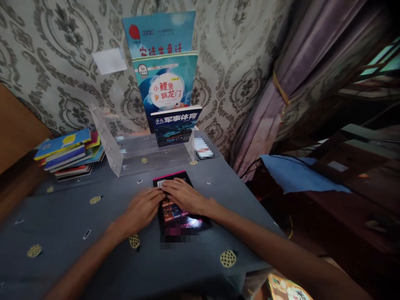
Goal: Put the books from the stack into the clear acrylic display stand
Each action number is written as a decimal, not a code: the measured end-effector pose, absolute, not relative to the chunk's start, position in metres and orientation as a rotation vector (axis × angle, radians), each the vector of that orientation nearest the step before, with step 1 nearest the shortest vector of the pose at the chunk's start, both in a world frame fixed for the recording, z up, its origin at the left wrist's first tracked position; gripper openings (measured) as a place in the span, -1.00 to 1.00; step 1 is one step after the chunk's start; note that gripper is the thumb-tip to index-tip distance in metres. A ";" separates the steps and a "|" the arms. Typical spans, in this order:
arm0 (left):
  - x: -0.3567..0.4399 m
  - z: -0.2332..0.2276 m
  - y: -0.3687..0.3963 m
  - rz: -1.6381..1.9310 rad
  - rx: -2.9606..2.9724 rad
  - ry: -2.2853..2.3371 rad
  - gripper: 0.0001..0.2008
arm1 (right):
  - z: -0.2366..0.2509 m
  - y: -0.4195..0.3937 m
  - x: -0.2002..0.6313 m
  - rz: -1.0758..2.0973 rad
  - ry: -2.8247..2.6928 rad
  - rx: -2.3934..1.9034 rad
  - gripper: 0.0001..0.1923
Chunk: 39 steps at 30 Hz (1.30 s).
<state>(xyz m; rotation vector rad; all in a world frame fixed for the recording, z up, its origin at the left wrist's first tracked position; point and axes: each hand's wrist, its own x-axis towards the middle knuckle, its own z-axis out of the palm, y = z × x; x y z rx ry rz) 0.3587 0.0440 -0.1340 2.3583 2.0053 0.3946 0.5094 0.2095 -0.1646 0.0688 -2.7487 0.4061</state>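
Note:
A dark book (175,223) with a pink top edge and small coloured pictures lies flat on the table. My right hand (183,196) rests across its upper part, fingers stretched to the left. My left hand (144,207) is at the book's left edge, its fingers extended onto the cover and their tips meeting those of my right hand. Neither hand is wrapped around the book. Behind it stands a clear acrylic book rack (137,160), with a dark blue book (176,129), a teal book (165,89) and a taller blue book (159,31) upright in steps.
A stack of books (67,152) lies at the back left of the table (115,266). A small white item (202,148), partly blurred, sits right of the rack. An orange book (289,287) shows below the table's front right edge. A tied curtain (265,112) hangs at the right.

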 end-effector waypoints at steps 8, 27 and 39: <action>0.346 -0.171 0.075 0.443 2.393 2.350 -0.69 | -0.166 0.219 0.508 0.339 -2.791 -0.061 -0.58; 0.348 -0.174 0.074 0.474 2.415 2.379 -0.69 | -0.177 0.261 0.543 0.523 -2.731 -0.357 -0.60; 0.345 -0.174 0.073 0.538 2.434 2.317 -0.66 | -0.175 0.263 0.545 0.576 -2.689 -0.319 -0.62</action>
